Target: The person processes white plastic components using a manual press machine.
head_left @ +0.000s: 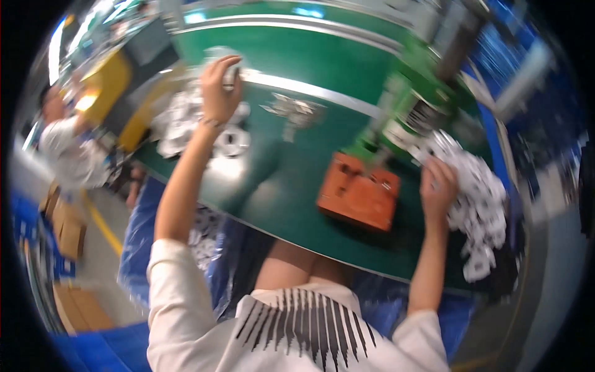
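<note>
My left hand (219, 93) is raised over the far left of the green table (291, 180). Its fingers curve, with a gap between them and the thumb, and nothing shows in that gap. Below and beside it lies a heap of white ring-shaped parts (235, 142). On the right, my right hand (439, 187) reaches to the edge of a second heap of white parts (483, 204). Its fingers bend down against the parts, but blur hides whether they grip one. An orange block-shaped fixture (359, 193) sits under the green press (412, 102), left of my right hand.
Small thin metal pieces (296, 113) lie in a loose pile at the table's middle. Blue plastic sheeting (145, 232) with white parts inside hangs below the front edge. Another person (68, 149) is at the far left near a yellow panel (108, 80). Cardboard boxes (80, 307) stand on the floor.
</note>
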Action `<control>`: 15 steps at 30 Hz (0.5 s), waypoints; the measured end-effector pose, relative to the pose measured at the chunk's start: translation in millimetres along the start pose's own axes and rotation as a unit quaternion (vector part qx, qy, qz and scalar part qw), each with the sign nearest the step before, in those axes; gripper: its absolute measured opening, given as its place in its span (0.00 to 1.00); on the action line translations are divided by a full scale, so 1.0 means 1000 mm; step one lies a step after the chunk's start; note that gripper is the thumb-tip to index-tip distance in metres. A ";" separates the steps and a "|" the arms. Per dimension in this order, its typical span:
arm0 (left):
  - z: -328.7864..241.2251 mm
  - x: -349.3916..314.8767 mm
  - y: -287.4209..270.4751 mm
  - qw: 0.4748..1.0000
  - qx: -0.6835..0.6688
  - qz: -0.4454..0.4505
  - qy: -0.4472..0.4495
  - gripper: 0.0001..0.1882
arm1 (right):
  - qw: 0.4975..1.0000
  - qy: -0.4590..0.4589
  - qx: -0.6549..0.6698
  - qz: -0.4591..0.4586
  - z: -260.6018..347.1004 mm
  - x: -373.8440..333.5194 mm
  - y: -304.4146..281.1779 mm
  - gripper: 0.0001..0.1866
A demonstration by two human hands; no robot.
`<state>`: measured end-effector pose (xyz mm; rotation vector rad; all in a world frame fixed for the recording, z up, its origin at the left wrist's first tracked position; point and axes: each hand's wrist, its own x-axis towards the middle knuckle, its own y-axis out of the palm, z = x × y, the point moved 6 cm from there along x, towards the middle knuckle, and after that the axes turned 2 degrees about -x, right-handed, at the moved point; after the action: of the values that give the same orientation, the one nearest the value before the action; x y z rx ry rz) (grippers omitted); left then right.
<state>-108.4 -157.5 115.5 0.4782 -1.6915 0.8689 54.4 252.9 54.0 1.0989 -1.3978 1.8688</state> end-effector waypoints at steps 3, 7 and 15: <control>-0.108 -0.016 0.017 0.980 -0.159 0.110 0.044 0.13 | 0.996 -0.033 0.077 0.044 0.027 0.001 -0.005 0.13; -0.190 -0.037 0.041 0.894 -0.329 0.303 0.014 0.20 | 0.988 -0.064 0.104 0.094 0.049 0.008 -0.002 0.14; -0.215 -0.056 0.069 0.829 -0.456 0.323 -0.022 0.18 | 0.978 -0.109 0.174 0.026 0.062 0.009 -0.015 0.18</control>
<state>-0.1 42.1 64.8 -0.7760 -2.1058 0.3843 80.0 198.0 76.8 1.4896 -1.2508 2.1384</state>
